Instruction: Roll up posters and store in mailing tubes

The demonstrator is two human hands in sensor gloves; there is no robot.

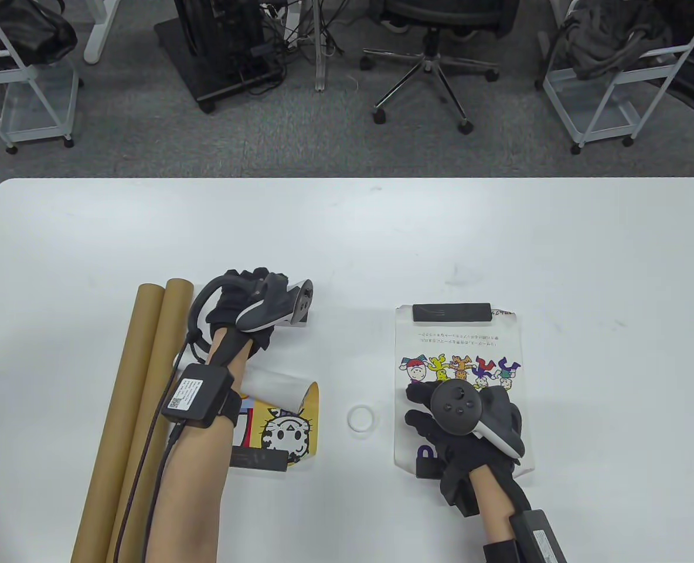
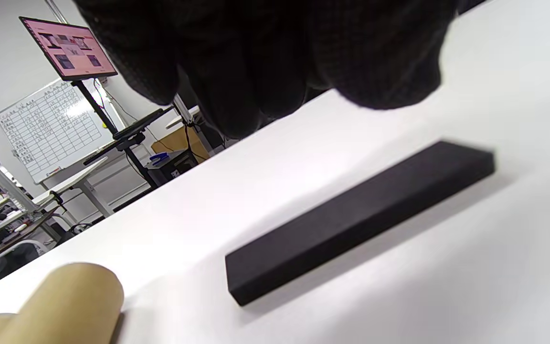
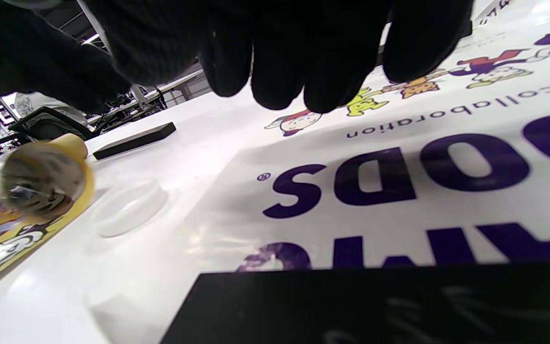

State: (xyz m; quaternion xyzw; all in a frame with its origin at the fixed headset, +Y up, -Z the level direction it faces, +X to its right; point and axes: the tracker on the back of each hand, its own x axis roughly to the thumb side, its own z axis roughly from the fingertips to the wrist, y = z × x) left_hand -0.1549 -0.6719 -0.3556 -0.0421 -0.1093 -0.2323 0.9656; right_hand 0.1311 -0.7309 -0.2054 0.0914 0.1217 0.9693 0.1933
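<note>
Two brown mailing tubes (image 1: pixel 142 399) lie side by side at the left; one tube end (image 2: pixel 65 306) shows in the left wrist view. A yellow cat poster (image 1: pixel 288 428) lies beside them, its far end curled up (image 3: pixel 41 184) and a black bar (image 1: pixel 259 459) on its near edge. My left hand (image 1: pixel 238 293) hovers past that curl, fingers (image 2: pixel 256 71) loosely curled over another black bar (image 2: pixel 361 215) without touching it. The white cartoon poster (image 1: pixel 458 352) lies flat with a black bar (image 1: pixel 451 312) on its far edge. My right hand (image 1: pixel 423 410) rests on its near half, holding nothing.
A white ring-shaped cap (image 1: pixel 361 419) lies on the table between the two posters. Another black bar (image 3: pixel 375 306) sits on the white poster's near edge under my right wrist. Beyond the table's far edge (image 1: pixel 347 179) stand an office chair (image 1: pixel 435 58) and wire carts.
</note>
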